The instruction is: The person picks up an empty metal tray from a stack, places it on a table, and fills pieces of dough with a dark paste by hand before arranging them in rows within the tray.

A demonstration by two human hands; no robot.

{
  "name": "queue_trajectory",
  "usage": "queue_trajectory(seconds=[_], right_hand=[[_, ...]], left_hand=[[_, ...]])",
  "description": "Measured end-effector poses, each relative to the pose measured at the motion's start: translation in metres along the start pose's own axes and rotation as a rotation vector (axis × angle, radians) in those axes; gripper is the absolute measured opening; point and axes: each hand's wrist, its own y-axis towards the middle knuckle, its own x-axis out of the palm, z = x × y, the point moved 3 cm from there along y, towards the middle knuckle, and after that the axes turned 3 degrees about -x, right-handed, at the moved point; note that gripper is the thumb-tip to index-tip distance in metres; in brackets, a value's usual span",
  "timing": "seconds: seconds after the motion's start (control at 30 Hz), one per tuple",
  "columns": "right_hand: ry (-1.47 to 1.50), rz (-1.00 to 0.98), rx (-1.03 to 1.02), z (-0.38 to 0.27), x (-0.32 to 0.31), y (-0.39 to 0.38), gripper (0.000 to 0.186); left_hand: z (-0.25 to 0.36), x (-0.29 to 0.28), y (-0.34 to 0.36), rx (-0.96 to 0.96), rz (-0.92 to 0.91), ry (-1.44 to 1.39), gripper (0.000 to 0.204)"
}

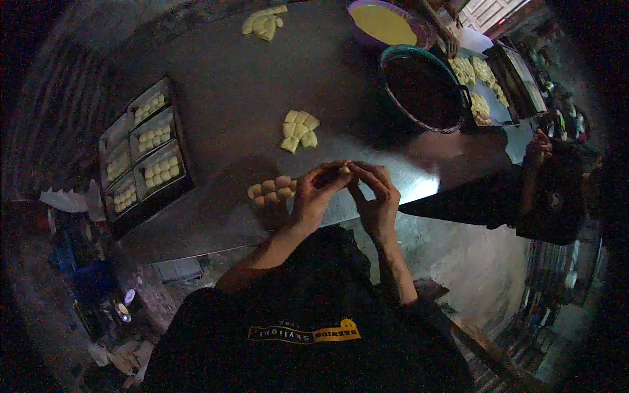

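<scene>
My left hand (314, 193) and my right hand (373, 193) meet over the front of the steel table (216, 92), fingertips pinched together around a small piece of pale dough (345, 169), mostly hidden by the fingers. Just left of my left hand, a cluster of rounded dough balls (268, 187) rests on the table. Farther forward, beyond my hands, lies a loose group of cut dough pieces (298, 128).
At left sits a black tray of tins (187, 170) holding dough balls; more dough (262, 25) lies behind. At back right are a purple basin (424, 36), dark tub (464, 98), dough tray (503, 119), another person's hand (452, 42) and a dark-clothed person (550, 190).
</scene>
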Motion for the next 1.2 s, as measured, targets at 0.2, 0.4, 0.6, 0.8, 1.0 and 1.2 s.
queue_trajectory(seconds=[0.2, 0.4, 0.6, 0.8, 1.0, 1.2], right_hand=[[0.208, 0.066, -0.012, -0.012, -0.026, 0.012, 0.038], [0.779, -0.385, 0.162, 0.027, -0.014, -0.012, 0.046], [1.036, -0.504, 0.546, 0.01, -0.023, -0.031, 0.047], [1.046, -0.829, 0.583, 0.011, -0.039, -0.001, 0.028], [-0.144, -0.578, 0.142, 0.11, -0.092, 0.161, 0.031], [-0.656, -0.617, -0.261, 0.293, -0.088, 0.185, 0.035]], left_hand=[[0.04, 0.029, -0.009, 0.126, 0.188, 0.319, 0.035], [0.068, 0.049, -0.028, 0.794, -0.141, 1.186, 0.041], [0.072, 0.051, -0.044, 0.927, -0.251, 0.964, 0.058], [0.033, 0.07, -0.037, 0.812, -0.226, 0.575, 0.087], [0.008, 0.058, -0.007, 0.478, 0.055, 0.43, 0.12], [0.002, 0.053, -0.009, 0.273, 0.138, 0.312, 0.139]])
